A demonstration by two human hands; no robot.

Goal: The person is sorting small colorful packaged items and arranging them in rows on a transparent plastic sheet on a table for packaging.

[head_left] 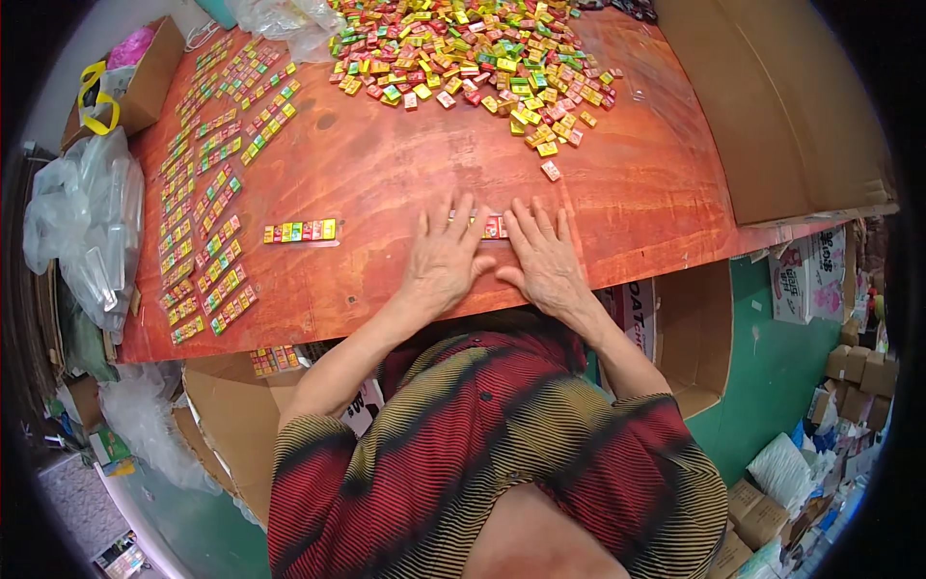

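Note:
My left hand (444,259) and my right hand (545,259) lie flat, fingers spread, side by side on the reddish wooden table (386,164) near its front edge. Between and under the fingertips shows a short row of small coloured blocks (493,228), mostly hidden by the hands. A finished strip of coloured blocks (301,232) lies to the left of my left hand. A large heap of loose small coloured blocks (463,53) covers the far middle of the table, and one stray block (551,171) sits in front of it.
Several finished strips (207,222) lie in rows along the table's left side. Clear plastic bags (87,222) hang at the far left. A big cardboard sheet (781,106) stands at the right. An open carton (236,415) sits under the table edge, with boxes (849,376) on the green floor.

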